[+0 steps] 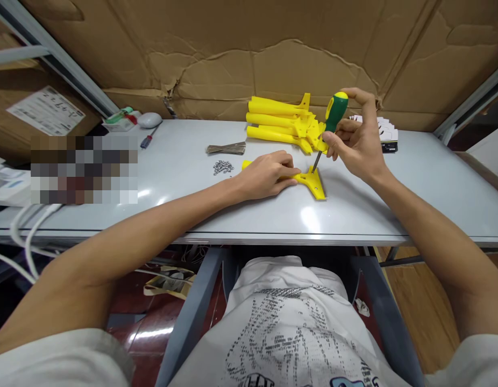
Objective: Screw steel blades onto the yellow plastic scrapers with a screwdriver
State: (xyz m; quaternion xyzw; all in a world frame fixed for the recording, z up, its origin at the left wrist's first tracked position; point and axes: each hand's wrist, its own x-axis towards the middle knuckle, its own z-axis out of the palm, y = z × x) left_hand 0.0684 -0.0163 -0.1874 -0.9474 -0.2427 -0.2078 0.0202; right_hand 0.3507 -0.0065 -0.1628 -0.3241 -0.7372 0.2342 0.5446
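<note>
My left hand (269, 174) is closed around the handle of a yellow plastic scraper (313, 184) and holds it down on the table. The scraper's wide head points right. In my right hand (360, 140) is a screwdriver (335, 114) with a green and yellow handle, tilted, its metal tip down at the scraper's head. Whether a screw sits under the tip is too small to tell. Left of my left hand lie a small heap of metal screws (223, 167) and a stack of thin metal blades (226, 148). Behind my hands are several more yellow scrapers (275, 119), piled together.
Packaged cards (388, 134) lie behind my right hand. A second screwdriver (150, 138), a white computer mouse (149, 120) and a small box (120, 120) are at the left back. Cardboard (217, 59) walls the back of the table (172, 207). White cables (29, 242) hang at left.
</note>
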